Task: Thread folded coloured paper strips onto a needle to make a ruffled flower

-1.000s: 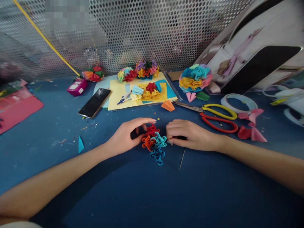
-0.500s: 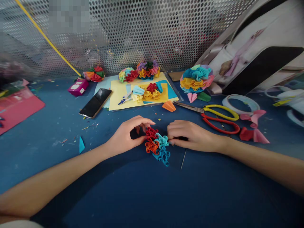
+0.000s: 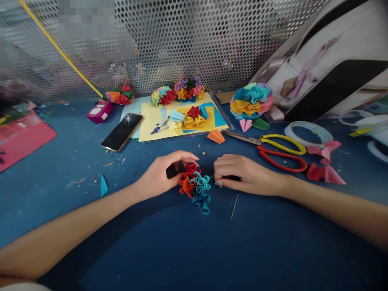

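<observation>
A cluster of curled paper flowers [image 3: 195, 184] in red, orange, light blue and dark blue sits between the hands. My left hand [image 3: 160, 173] grips its red and orange side between thumb and fingers. Just right of the cluster, apart from it, my right hand [image 3: 242, 173] is closed with thumb and fingertips pinched. What the pinch holds is too fine to make out. A thin needle [image 3: 234, 205] shows on the blue table below the right hand; its upper end passes close to that hand.
Scissors [image 3: 266, 145] and a tape roll [image 3: 308, 133] lie at right. Behind are paper sheets [image 3: 147, 127], a phone [image 3: 121, 131], a purple box [image 3: 100, 111] and a pleated paper ball [image 3: 251, 100]. A perforated metal panel [image 3: 182, 40] and a white bag [image 3: 339, 48] border the table.
The paper cluster has shifted left, away from my right hand, and turned slightly in my left hand. A gap now separates it from my right fingertips. The right hand has hardly moved.
</observation>
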Tool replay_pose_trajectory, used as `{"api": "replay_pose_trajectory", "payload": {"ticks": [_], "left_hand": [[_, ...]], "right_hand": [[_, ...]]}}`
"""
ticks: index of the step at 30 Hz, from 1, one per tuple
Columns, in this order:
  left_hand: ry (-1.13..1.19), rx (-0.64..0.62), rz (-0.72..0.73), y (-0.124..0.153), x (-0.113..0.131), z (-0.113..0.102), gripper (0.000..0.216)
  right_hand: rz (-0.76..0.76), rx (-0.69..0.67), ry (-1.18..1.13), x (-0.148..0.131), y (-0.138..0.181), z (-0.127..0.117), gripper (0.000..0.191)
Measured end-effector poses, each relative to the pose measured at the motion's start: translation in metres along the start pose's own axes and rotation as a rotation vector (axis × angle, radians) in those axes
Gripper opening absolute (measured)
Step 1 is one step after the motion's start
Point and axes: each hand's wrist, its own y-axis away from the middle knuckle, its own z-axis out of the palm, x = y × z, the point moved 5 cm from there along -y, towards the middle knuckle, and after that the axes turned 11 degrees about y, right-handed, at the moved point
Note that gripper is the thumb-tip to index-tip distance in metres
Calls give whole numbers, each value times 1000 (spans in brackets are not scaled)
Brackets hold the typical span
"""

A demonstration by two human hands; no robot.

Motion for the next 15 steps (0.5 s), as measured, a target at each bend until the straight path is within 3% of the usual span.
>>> {"api": "replay_pose_trajectory", "payload": {"ticks": [4,10,15], "left_hand": [[58,-1,-8,0,0,0,44],[132,26,-77,-2,0,-5,13],[189,-3,-48,-2,3,-6,11]], "right_hand": [[5,-1,-5,0,1,0,28],[11,-11,1,0,0,0,31],[12,-7,-7,0,1,0,29]]}}
